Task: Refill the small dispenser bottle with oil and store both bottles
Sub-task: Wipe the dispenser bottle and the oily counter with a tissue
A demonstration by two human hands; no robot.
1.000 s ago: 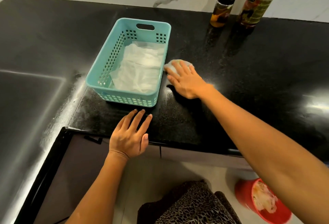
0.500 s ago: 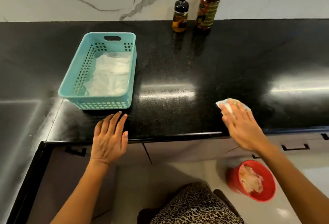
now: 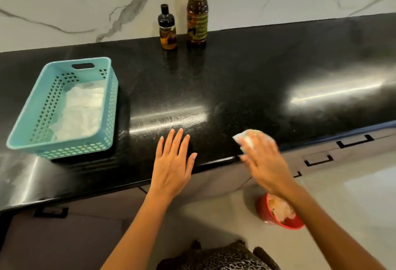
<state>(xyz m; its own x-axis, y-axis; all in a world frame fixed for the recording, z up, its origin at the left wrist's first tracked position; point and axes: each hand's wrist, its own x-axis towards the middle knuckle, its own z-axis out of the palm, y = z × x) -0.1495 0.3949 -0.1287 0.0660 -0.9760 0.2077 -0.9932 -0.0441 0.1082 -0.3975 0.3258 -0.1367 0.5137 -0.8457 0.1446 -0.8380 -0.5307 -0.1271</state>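
Small dispenser bottle (image 3: 167,27) and tall oil bottle (image 3: 197,8) stand upright, far beyond both grips; left hand (image 3: 172,162), flat and empty, lies nearer; right hand (image 3: 264,158) presses a tissue (image 3: 241,139) on the table (image 3: 235,81).

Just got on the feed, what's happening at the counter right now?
A person's right hand presses a crumpled white tissue onto the front edge of the glossy black countertop, apparently wiping. The left hand lies flat and empty beside it. The small black-capped dispenser bottle and the tall oil bottle stand upright by the marble wall, outside the teal plastic basket.
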